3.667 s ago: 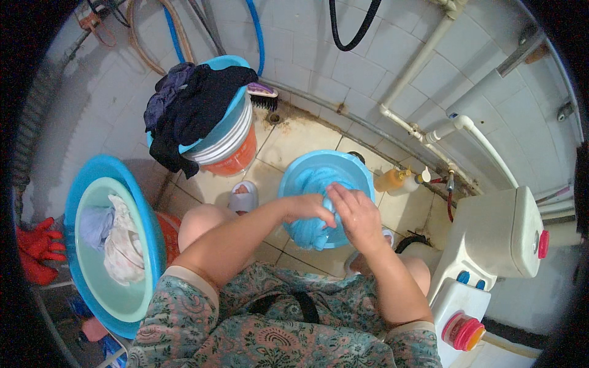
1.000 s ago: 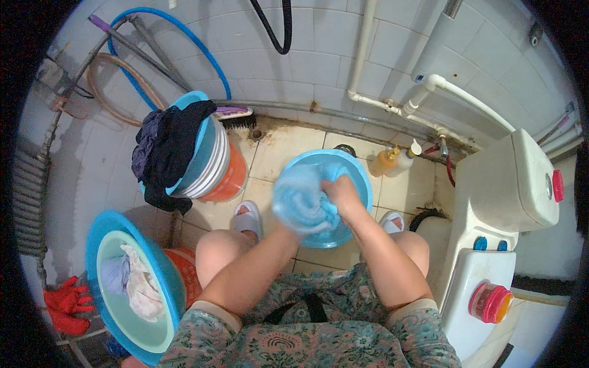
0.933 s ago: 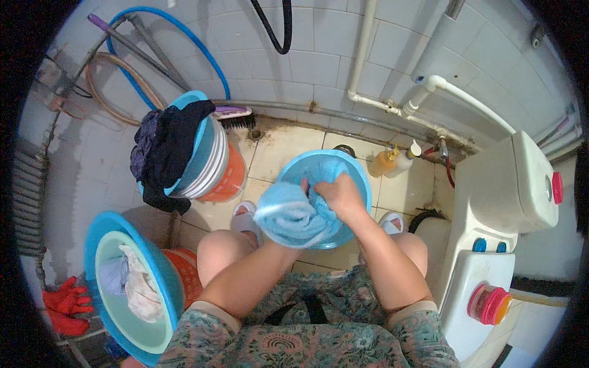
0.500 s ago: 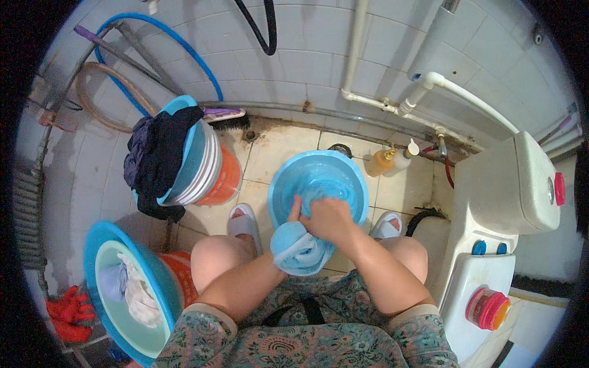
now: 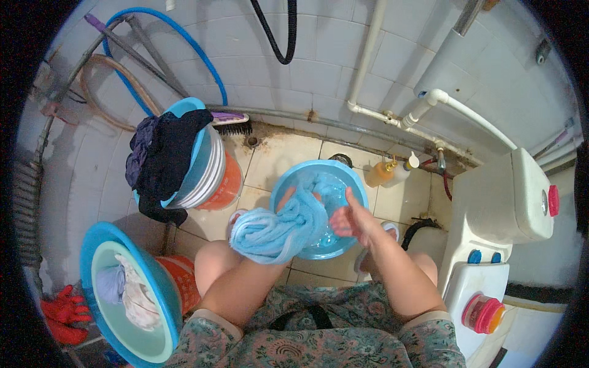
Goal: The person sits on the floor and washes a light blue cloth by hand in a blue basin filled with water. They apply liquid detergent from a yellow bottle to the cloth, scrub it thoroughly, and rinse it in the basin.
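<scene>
A light blue towel (image 5: 282,227) lies bunched over my left wrist, and its far end trails into the water of a blue basin (image 5: 277,178) on the floor before me. My left hand (image 5: 286,197) is over the basin, mostly hidden by the towel. The towel passes between its thumb and fingers, which close around it. My right hand (image 5: 354,218) hovers over the right side of the basin, apart from the towel. Its thumb points up, the fingers are stretched out, and it holds nothing.
Dark clothes (image 5: 165,159) hang over a bucket stack (image 5: 215,165) at left. Nearer stands a blue tub (image 5: 92,288) with a green basin (image 5: 153,343) of light clothes (image 5: 138,294). Pump bottles (image 5: 389,172) stand behind the basin; a toilet (image 5: 485,196) is at right.
My hands have parted: the right let go of the towel, moved right and opened. The towel loosened and shifted left over my left wrist. The view has shifted slightly.
</scene>
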`<state>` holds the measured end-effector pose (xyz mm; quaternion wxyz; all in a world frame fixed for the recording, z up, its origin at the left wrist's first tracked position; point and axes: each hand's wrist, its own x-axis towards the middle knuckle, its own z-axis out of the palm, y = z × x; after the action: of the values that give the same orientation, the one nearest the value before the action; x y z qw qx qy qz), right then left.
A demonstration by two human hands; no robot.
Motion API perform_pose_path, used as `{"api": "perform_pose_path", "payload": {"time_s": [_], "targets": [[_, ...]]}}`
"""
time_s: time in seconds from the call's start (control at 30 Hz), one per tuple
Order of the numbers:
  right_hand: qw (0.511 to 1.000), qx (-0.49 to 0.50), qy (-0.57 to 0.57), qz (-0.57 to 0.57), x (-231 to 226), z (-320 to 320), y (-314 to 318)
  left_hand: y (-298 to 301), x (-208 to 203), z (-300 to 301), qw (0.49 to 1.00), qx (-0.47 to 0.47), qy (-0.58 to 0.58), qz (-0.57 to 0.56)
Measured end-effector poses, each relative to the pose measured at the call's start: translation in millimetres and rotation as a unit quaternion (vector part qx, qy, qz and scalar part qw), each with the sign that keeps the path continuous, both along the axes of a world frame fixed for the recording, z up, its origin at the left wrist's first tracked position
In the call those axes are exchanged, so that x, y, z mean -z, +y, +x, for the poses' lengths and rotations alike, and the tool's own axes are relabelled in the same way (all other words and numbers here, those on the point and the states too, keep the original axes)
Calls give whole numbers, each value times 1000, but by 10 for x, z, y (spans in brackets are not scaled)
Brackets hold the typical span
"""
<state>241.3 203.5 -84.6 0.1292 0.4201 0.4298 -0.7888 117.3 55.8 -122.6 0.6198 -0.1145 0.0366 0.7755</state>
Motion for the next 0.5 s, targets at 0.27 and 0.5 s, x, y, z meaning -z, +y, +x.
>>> {"api": "perform_pose_path", "payload": {"time_s": [0.27,0.5], "targets": [[896,38,342,-281,236,-168,-451,102,-543,188,970,142,-78,182],[808,252,381,-371,-544,-479,-390,-179,-864,151,967,229,48,102]]}}
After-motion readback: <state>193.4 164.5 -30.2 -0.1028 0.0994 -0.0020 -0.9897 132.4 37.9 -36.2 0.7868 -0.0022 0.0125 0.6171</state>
